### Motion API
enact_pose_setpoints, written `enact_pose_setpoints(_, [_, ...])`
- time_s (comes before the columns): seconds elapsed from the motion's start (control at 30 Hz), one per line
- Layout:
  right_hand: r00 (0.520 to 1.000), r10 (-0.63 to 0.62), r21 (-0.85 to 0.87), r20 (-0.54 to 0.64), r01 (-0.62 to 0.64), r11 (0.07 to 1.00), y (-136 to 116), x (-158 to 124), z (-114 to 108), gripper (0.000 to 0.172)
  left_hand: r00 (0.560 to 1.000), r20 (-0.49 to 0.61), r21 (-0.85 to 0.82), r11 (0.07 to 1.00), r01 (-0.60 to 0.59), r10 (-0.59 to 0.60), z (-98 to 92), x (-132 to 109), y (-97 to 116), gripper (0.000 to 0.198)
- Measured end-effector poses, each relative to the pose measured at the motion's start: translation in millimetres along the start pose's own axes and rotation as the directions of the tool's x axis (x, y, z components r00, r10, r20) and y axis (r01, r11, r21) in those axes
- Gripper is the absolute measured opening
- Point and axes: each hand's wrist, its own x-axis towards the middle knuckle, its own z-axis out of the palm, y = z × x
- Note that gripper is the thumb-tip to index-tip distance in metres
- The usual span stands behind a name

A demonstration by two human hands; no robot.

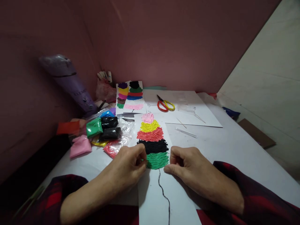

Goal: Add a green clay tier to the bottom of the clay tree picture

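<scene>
In front of me lies a strip of white paper (150,193) with banded clay work on it. From the top run pink, yellow, coral red, black and green clay (157,161) in thin strands. A wavy black line (162,187) trails down from the green band. My left hand (131,162) is closed in a pinch at the green band's left edge. On the opposite edge my right hand (187,164) has its fingers curled, its thumb tip close to the green clay. What either hand holds, if anything, is hidden or too small to make out.
Packets of coloured clay (103,126) are heaped on the left. Behind the paper stands another clay picture (130,97). Scissors (166,104), a thin stick (181,122) and a clear plastic tube (186,132) lie beyond my right hand. A purple bag (72,84) leans against the wall.
</scene>
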Motion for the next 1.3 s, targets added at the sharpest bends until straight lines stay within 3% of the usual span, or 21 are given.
enact_pose_setpoints(0.23, [1.0, -0.007, 0.006, 0.007, 0.007, 1.0, -2.3, -0.9, -2.1, 0.023, 0.996, -0.086, 0.126, 0.991, 0.045, -0.034, -7.8, -1.7, 1.1, 0.012])
enact_pose_setpoints(0.43, [1.0, -0.001, 0.008, 0.006, 0.001, 1.0, -1.4, -0.7, -1.8, 0.023, 0.993, -0.117, -0.005, 1.0, -0.004, 0.003, -10.2, 1.6, 0.8, 0.009])
enact_pose_setpoints(0.6, [1.0, -0.01, 0.004, 0.004, 0.01, 1.0, -0.7, -0.8, -1.1, 0.022, 0.997, -0.08, -0.008, 1.0, 0.005, -0.006, -3.6, 4.5, -2.5, 0.008])
enact_pose_setpoints(0.87, [1.0, -0.004, -0.005, 0.005, 0.004, 1.0, -1.9, -1.3, -1.4, 0.022, 0.993, -0.102, 0.124, 0.989, 0.077, -0.065, -6.0, 1.5, 3.7, 0.011])
enact_pose_setpoints(1.0, [1.0, -0.011, -0.009, 0.0, 0.011, 1.0, -2.2, -1.1, -1.1, 0.023, 0.99, -0.133, 0.178, 0.982, 0.061, -0.038, -7.7, 0.6, 4.2, 0.014])
enact_pose_setpoints(1.17, [1.0, -0.02, -0.003, -0.003, 0.02, 1.0, -0.8, -0.7, 0.7, 0.023, 0.984, -0.177, 0.072, 0.997, -0.026, 0.039, -4.0, -1.6, 5.4, 0.013])
enact_pose_setpoints(1.3, [1.0, -0.023, -0.005, 0.006, 0.023, 1.0, 2.9, -0.7, 3.2, 0.021, 0.987, -0.133, -0.041, 0.995, -0.095, 0.088, 2.3, -1.8, 6.4, 0.012])
